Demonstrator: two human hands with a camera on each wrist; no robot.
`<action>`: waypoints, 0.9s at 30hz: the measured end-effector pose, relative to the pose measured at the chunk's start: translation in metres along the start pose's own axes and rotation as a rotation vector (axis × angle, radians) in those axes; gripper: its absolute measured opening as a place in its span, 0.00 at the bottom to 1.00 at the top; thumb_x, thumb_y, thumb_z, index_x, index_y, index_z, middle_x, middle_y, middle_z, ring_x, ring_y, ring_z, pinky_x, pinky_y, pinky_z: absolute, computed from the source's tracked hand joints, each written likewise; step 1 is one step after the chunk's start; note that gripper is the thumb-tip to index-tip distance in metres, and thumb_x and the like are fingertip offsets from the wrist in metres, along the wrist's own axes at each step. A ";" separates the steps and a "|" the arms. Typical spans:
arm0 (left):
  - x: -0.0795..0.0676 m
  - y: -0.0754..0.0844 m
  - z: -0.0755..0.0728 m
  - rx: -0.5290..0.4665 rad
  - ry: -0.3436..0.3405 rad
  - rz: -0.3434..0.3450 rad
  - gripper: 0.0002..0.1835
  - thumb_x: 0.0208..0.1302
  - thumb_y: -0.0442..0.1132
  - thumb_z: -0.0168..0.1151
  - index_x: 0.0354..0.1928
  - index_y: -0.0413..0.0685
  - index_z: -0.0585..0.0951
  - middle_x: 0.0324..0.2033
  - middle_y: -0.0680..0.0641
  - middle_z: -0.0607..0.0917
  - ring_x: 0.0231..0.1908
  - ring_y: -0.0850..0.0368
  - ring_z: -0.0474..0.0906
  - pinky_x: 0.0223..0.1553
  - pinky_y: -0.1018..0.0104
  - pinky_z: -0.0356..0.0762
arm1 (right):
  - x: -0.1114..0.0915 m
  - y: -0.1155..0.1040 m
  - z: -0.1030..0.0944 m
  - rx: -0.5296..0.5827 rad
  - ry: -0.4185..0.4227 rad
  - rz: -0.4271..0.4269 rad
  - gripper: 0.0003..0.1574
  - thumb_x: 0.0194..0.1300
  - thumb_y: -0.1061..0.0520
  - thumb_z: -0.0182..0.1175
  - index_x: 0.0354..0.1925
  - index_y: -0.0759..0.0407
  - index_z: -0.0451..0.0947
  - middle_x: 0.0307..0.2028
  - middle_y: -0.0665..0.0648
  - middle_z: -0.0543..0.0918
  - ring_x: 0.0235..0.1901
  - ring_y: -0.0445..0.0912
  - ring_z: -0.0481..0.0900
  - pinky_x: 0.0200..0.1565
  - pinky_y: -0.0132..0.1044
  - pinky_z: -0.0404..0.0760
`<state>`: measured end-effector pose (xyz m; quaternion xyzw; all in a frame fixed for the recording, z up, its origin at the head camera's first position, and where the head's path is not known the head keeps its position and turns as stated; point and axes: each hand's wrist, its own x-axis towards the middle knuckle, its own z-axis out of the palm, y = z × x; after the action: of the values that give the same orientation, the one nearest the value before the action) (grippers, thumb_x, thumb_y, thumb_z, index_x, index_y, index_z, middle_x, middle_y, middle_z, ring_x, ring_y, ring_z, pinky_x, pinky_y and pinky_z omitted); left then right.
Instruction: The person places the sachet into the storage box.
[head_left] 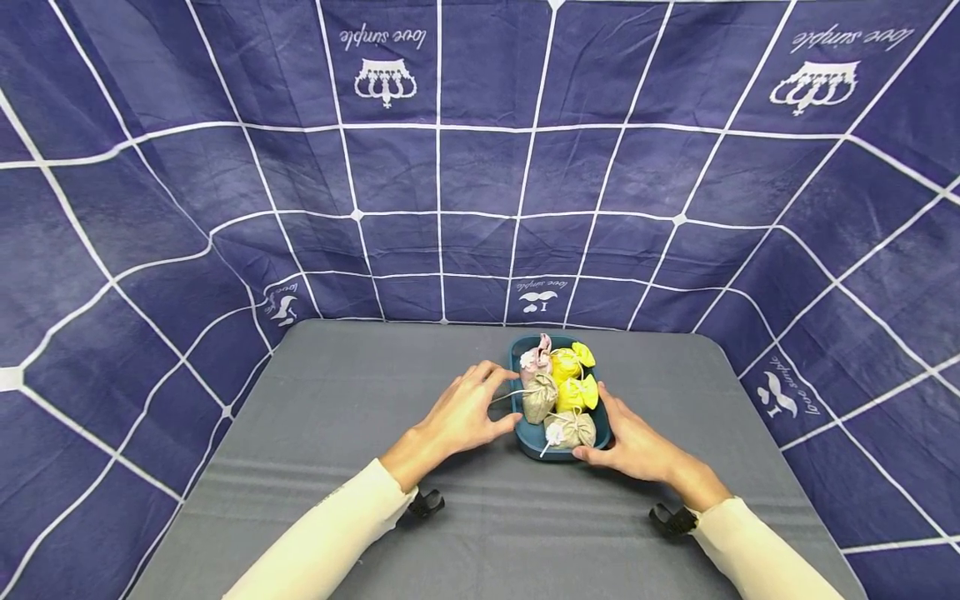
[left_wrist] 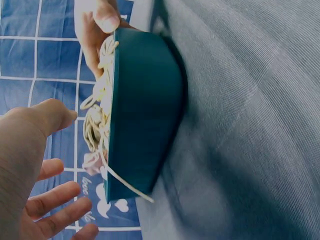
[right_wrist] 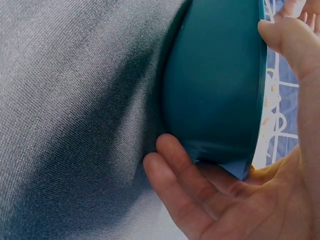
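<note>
A teal plastic bin (head_left: pixel 531 442) stands on the grey table, holding several small drawstring cloth pouches. A pink pouch (head_left: pixel 536 360) is at the far left in it, a yellow pouch (head_left: pixel 566 364) at the far right and another yellow pouch (head_left: pixel 576 393) nearer. Two beige pouches lie closer to me, one at the left (head_left: pixel 537 400) and one at the front (head_left: pixel 573 430). My right hand (head_left: pixel 636 439) grips the bin's right side, thumb at the front rim, fingers round the wall. My left hand (head_left: pixel 467 410) hovers beside the left rim, fingers spread, apart from the bin in the left wrist view.
A pale cord (left_wrist: pixel 127 184) hangs over the bin's left rim. The grey cloth-covered table (head_left: pixel 360 400) extends to both sides and in front. Navy curtains (head_left: pixel 480 175) with white grid lines enclose the back and sides.
</note>
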<state>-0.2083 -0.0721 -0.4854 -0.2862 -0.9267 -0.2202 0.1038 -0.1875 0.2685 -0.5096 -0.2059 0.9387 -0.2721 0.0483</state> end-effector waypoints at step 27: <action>-0.041 -0.048 -0.025 0.032 0.027 -0.154 0.34 0.70 0.53 0.83 0.75 0.54 0.85 0.64 0.44 0.89 0.66 0.41 0.88 0.63 0.37 0.87 | -0.005 0.004 0.003 -0.008 0.051 -0.023 0.83 0.67 0.32 0.83 0.90 0.78 0.49 0.79 0.84 0.73 0.78 0.73 0.79 0.77 0.71 0.80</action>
<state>-0.2012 -0.1391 -0.4934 -0.2092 -0.9480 -0.2166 0.1035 -0.1839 0.2714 -0.5146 -0.2101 0.9383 -0.2739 0.0204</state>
